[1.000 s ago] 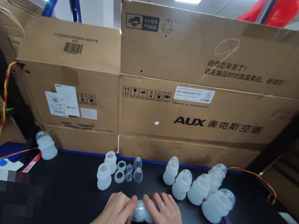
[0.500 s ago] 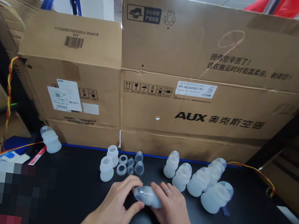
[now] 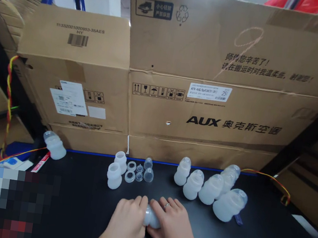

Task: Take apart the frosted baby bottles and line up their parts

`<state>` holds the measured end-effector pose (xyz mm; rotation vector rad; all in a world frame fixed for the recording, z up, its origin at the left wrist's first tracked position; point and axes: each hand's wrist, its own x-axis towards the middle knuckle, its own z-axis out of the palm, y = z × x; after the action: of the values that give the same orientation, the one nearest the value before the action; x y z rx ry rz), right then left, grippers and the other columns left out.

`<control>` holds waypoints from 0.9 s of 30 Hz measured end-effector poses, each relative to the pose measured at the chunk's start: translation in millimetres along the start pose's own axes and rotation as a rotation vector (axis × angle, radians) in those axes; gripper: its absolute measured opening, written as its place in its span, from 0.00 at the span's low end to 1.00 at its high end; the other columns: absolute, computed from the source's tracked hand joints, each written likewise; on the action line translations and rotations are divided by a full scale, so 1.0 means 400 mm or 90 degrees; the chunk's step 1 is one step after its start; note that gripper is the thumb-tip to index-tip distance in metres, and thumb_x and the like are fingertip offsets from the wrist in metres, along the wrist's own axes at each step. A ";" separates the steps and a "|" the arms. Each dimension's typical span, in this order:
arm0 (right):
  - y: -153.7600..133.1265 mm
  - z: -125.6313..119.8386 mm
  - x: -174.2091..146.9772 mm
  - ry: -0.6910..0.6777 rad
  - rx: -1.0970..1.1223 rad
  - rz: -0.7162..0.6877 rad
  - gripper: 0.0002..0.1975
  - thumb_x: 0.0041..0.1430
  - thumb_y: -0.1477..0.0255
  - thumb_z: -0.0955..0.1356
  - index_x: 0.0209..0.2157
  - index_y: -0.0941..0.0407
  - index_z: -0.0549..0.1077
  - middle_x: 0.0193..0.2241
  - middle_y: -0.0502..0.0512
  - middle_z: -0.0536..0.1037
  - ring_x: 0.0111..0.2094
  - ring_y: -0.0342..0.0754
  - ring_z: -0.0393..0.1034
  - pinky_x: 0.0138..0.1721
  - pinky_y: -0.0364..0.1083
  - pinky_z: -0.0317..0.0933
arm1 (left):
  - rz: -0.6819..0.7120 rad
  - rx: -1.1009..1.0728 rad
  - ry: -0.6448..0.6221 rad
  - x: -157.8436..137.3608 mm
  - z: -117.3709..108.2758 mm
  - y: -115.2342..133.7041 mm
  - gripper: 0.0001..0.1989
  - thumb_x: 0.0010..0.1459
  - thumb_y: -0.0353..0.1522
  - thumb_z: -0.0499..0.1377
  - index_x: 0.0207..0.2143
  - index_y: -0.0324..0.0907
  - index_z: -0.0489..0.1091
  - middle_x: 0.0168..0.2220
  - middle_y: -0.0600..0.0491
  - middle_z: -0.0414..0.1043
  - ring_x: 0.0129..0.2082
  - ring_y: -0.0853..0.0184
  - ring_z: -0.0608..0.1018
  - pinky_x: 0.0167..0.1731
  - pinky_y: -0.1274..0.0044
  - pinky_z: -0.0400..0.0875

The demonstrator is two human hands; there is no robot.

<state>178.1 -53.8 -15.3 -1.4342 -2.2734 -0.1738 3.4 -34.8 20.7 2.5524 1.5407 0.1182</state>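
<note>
A small translucent baby bottle (image 3: 151, 217) lies sideways between my two hands, low over the black table. Wrapped round its capped end is my left hand (image 3: 129, 219), which hides the clear cap. My right hand (image 3: 172, 225), with a ring on one finger, grips the bottle's body. Just beyond stand two uncapped bottles (image 3: 114, 176). Beside them lie two collar rings (image 3: 130, 176), two nipples (image 3: 139, 176) and two clear caps (image 3: 148, 175). Several capped bottles (image 3: 193, 184) stand to the right.
A large cardboard sheet (image 3: 158, 123) walls off the back of the black table (image 3: 76, 202). One capped bottle (image 3: 55, 146) stands at the far left, near a red and yellow twisted wire (image 3: 8, 101). A small dark blue piece (image 3: 238, 219) lies by the right-hand bottles.
My left hand has moved right and closed over the capped end of the bottle, covering the clear cap. My right hand has shifted slightly left, still on the bottle. The view has tilted slightly.
</note>
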 end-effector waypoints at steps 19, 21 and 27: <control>0.090 -0.209 -0.133 0.072 0.166 0.033 0.13 0.57 0.67 0.73 0.44 0.50 0.73 0.32 0.49 0.80 0.29 0.48 0.76 0.31 0.44 0.67 | -0.090 -0.359 0.139 -0.122 -0.015 -0.191 0.14 0.62 0.48 0.58 0.37 0.48 0.64 0.25 0.61 0.60 0.23 0.68 0.65 0.26 0.79 0.61; 0.072 -0.169 -0.106 0.001 0.288 0.112 0.11 0.61 0.64 0.73 0.44 0.50 0.74 0.33 0.48 0.80 0.30 0.47 0.75 0.33 0.43 0.67 | -0.066 -0.387 0.112 -0.117 -0.014 -0.177 0.16 0.68 0.48 0.52 0.50 0.49 0.61 0.32 0.58 0.68 0.27 0.66 0.70 0.30 0.77 0.65; 0.082 -0.091 -0.008 -0.004 0.551 0.210 0.20 0.63 0.55 0.72 0.48 0.53 0.74 0.41 0.51 0.78 0.40 0.50 0.72 0.43 0.44 0.66 | -0.060 -0.417 0.102 -0.060 -0.036 -0.146 0.18 0.67 0.43 0.55 0.54 0.49 0.55 0.35 0.58 0.72 0.30 0.65 0.76 0.37 0.74 0.67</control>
<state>219.0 -53.6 11.6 -1.2589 -1.7038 0.8109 -61.0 -28.0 24.8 1.9846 1.3693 0.7027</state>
